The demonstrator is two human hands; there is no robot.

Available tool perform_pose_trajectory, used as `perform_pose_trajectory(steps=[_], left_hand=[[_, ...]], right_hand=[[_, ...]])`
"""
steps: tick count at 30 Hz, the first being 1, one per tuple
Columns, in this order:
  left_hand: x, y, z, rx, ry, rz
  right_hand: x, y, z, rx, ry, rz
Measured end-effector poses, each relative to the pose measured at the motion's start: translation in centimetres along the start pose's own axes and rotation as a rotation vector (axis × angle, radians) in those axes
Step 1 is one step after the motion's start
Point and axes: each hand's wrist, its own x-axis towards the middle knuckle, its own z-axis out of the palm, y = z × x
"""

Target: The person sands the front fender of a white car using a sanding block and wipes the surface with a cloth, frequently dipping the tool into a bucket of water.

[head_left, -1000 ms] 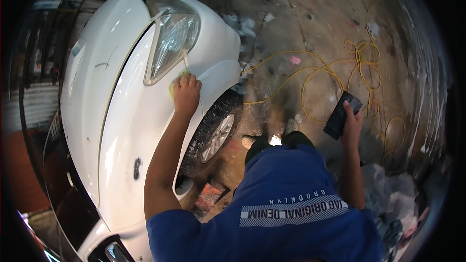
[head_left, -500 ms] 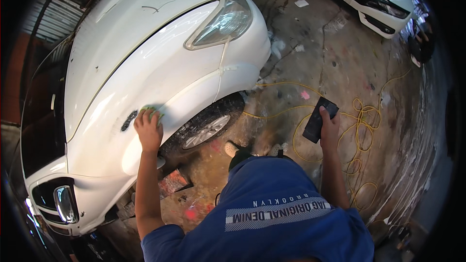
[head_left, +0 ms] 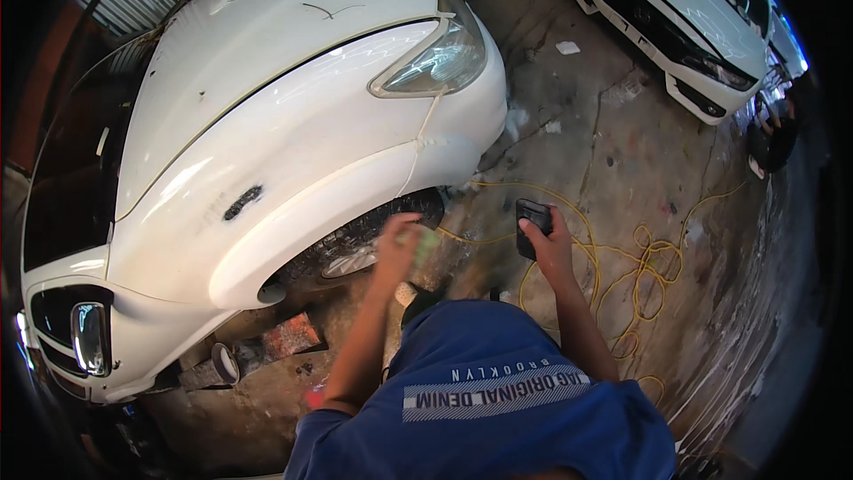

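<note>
My left hand (head_left: 396, 247) is off the car and in front of the front wheel (head_left: 355, 240), its fingers closed on a greenish pad (head_left: 427, 246) that motion smears. My right hand (head_left: 553, 244) grips a black rectangular block (head_left: 530, 222), thumb across its face, above the floor to the right of the wheel. On the fender of the white car (head_left: 187, 204), a dark rough patch (head_left: 243, 203) stands bare above the wheel arch. Tape crosses near the headlight (head_left: 444, 58).
A loose yellow hose (head_left: 653, 276) coils over the stained floor (head_left: 551, 142) at right. Another white car (head_left: 684, 18) stands at the far right, with a person (head_left: 773, 138) beside it. Below the fender lie a reddish block (head_left: 291, 334) and a round container (head_left: 225, 363).
My left hand has left the fender with the greenish pad and swung right, uncovering the dark patch's surroundings. My right hand has brought the black block left, nearer the middle.
</note>
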Motion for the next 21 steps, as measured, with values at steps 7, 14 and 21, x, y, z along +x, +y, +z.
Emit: perform_pose_trajectory(steps=[7,14,21], left_hand=[[0.3,7.7,11.5,-0.114,-0.490,0.081],[-0.8,7.9,13.2,-0.040,-0.561,-0.020],[1.7,9.6,12.4,0.131,-0.544,-0.007]], right_hand=[[0.4,-2.9,1.5,-0.390,0.087,-0.361],[-2.8,-2.3,0.6,-0.364,0.081,-0.229],[-1.8,-1.9,-0.1,-0.188,0.002,-0.158]])
